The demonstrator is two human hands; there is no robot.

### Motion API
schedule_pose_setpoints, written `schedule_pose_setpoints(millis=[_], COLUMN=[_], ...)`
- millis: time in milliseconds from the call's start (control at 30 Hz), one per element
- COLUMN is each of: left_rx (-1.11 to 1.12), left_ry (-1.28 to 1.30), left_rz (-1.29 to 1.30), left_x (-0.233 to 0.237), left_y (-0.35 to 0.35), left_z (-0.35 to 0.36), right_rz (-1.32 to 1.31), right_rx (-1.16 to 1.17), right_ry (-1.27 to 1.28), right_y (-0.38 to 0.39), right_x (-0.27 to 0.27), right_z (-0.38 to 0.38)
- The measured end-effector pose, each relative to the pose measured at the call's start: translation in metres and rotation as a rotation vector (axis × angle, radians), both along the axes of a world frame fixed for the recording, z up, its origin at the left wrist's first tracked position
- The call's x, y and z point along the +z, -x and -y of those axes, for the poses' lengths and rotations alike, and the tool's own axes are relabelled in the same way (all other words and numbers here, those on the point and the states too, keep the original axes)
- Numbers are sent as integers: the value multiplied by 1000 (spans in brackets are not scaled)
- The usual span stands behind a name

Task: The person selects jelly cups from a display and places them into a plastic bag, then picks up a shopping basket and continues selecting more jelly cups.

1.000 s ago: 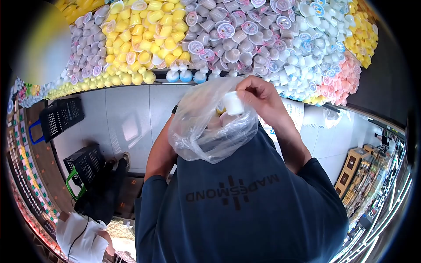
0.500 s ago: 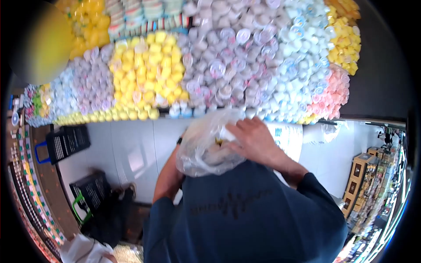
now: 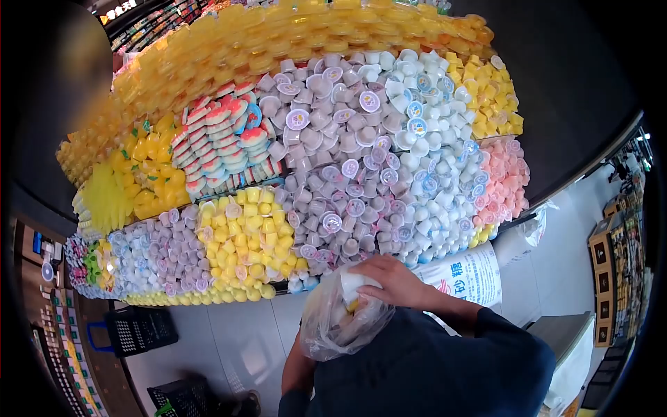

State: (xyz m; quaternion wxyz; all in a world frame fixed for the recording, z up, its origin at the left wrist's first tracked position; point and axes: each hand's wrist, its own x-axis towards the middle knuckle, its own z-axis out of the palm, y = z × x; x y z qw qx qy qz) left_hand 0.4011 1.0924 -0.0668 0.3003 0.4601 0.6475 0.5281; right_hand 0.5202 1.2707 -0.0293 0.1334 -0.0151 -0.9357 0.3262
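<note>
My right hand (image 3: 390, 279) is at the mouth of a clear plastic bag (image 3: 332, 316), its fingers closed on a white jelly cup (image 3: 354, 286). Something yellow shows inside the bag just below the cup. My left forearm comes up on the left side of the bag, but the left hand and its fingers are hidden behind the plastic. Just beyond the hands, a sloping display holds heaped purple-grey jelly cups (image 3: 340, 187). Yellow jelly cups (image 3: 243, 233) lie left of these, and white-blue cups (image 3: 431, 167) lie right.
Pink cups (image 3: 501, 177) fill the display's right corner, and orange packs (image 3: 292, 35) line its back. A printed white sack (image 3: 469, 274) stands below the front edge, right of my arm. Black baskets (image 3: 142, 328) sit on the floor at left. Shelves (image 3: 622, 257) stand at right.
The view has tilted up, showing more of the display. My right hand, earlier spread over the bag, now grips a white jelly cup at its mouth.
</note>
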Motion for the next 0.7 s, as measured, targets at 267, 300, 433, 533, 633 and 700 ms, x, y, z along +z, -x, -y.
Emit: schedule_pose_setpoints(millis=[267, 300, 433, 533, 633, 700], left_rx=[-99, -97, -81, -65, -51, -46], left_ry=[28, 30, 39, 43, 40, 36], left_rz=[501, 558, 760, 865, 956, 1005], left_x=[15, 11, 3, -5, -11, -13], left_y=[-3, -5, -7, -12, -13, -13], left_z=[2, 5, 14, 15, 14, 14], right_rz=[-482, -550, -760, -773, -644, -531], right_rx=[-351, -427, -710, -759, -793, -802], right_ry=[745, 652, 4, -106, -486, -494], right_y=[56, 71, 143, 190, 211, 214], right_x=[7, 12, 68, 89, 73, 64], right_z=[-113, -149, -282, -346, -381, -390])
